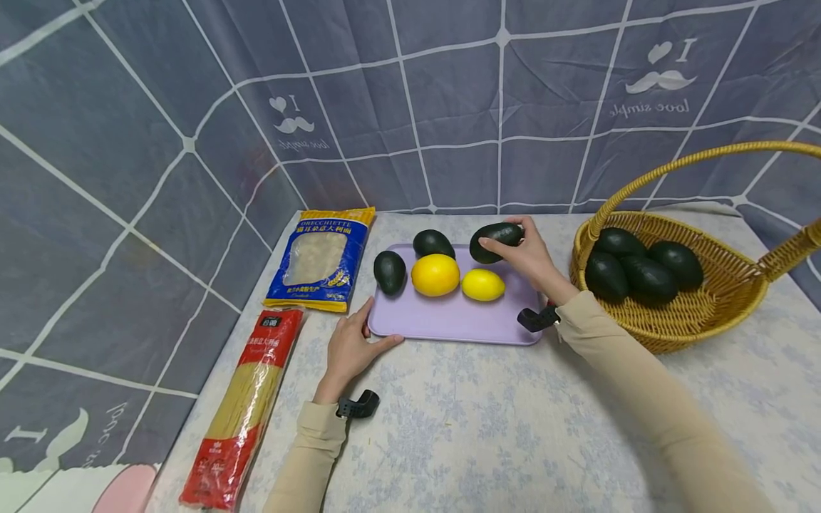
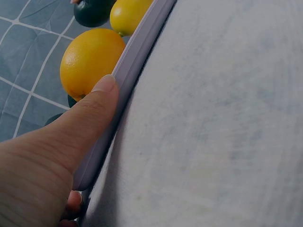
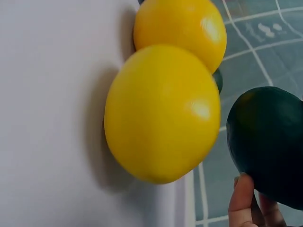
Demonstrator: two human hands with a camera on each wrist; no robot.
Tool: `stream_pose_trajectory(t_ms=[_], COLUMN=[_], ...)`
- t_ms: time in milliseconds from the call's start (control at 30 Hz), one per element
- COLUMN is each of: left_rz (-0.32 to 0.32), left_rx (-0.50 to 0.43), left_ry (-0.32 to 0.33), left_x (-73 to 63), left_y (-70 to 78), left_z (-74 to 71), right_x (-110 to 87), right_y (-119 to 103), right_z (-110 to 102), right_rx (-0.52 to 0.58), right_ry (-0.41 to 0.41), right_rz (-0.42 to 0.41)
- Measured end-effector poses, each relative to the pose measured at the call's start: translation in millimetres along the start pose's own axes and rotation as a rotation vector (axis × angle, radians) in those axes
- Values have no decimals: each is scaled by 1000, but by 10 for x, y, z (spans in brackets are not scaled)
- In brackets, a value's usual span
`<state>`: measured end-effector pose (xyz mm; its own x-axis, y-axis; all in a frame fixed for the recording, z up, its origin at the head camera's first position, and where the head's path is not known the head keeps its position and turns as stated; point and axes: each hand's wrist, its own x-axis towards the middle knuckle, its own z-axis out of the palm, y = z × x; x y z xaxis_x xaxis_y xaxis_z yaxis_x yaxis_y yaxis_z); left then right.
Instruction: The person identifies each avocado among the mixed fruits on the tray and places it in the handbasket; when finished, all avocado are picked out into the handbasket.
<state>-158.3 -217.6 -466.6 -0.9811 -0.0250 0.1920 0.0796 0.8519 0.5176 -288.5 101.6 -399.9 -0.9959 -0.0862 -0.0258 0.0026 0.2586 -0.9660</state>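
My right hand [image 1: 531, 255] grips a dark green avocado [image 1: 496, 242] over the back right part of a lilac tray [image 1: 442, 322]. In the right wrist view, fingertips press against that avocado [image 3: 270, 142]. The tray bears a large yellow-orange lemon [image 1: 435, 275], a smaller yellow lemon [image 1: 483, 285] and two more avocados, one at the left [image 1: 390, 272] and one behind [image 1: 433, 244]. My left hand [image 1: 351, 349] holds the tray's near left corner, its thumb along the front rim and its fingers at the left side. Its fingertips are partly hidden.
A wicker basket [image 1: 725, 313] with a tall handle stands at the right, with several avocados [image 1: 649, 279] in it. Left of the tray lie a blue and yellow orecchiette bag [image 1: 318, 260] and a red spaghetti pack [image 1: 246, 410]. A grey checked curtain [image 1: 449, 107] hangs behind the table.
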Motion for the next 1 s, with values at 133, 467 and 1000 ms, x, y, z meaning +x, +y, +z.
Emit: stream_pose_trajectory(t_ms=[133, 467, 1000], left_rz=[-4, -4, -7], left_rx=[0, -7, -21], left_ry=[-2, 2, -3], left_x=[7, 9, 5], left_y=[2, 6, 12], left_z=[-7, -18, -28], right_x=[-89, -336, -932], right_y=[-62, -161, -545], right_z=[-12, -11, -71], right_rx=[-1, -41, -48], right_ry=[-15, -47, -45], right_rz=[-52, -201, -387])
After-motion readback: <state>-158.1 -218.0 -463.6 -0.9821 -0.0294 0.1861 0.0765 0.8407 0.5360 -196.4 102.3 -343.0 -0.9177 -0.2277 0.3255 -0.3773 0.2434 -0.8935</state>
